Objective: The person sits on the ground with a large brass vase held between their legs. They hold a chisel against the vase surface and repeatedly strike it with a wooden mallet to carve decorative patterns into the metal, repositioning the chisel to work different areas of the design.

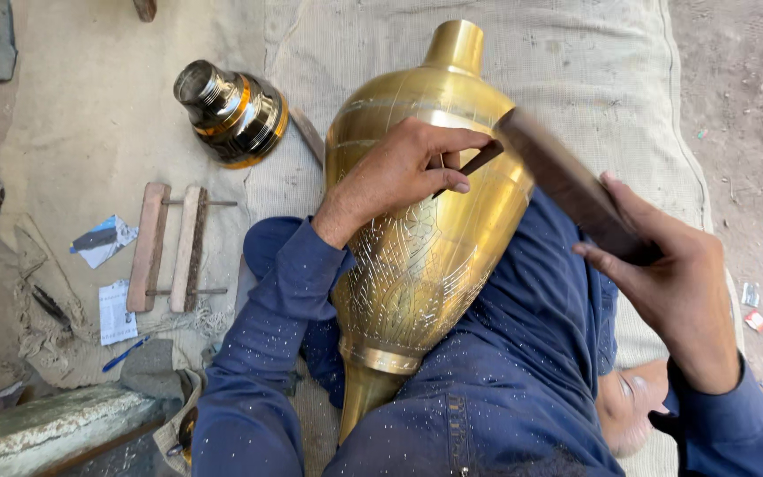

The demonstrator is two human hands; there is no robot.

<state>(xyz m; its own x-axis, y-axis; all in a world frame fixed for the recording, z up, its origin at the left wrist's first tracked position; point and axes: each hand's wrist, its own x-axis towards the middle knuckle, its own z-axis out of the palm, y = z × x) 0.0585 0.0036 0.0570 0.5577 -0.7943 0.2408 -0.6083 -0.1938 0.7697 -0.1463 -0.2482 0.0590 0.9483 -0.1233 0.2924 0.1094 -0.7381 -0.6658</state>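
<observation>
A large brass vase (pixel 417 256) lies across my lap, neck pointing away, its lower body covered in fine engraved lines. My left hand (pixel 399 172) rests on the vase's shoulder and pinches a thin dark chisel (pixel 474 163) against the metal. My right hand (pixel 668 269) grips a dark wooden mallet (pixel 567 185), whose far end hangs just above the chisel's top. Both sleeves and trousers are dark blue, flecked with metal chips.
A second brass piece with a silvery neck (pixel 231 113) lies on the burlap sheet (pixel 576 71) at upper left. A wooden two-bar clamp (pixel 169 247), paper scraps (pixel 117 309) and small tools lie at left. Bare dirt (pixel 752 106) runs along the right.
</observation>
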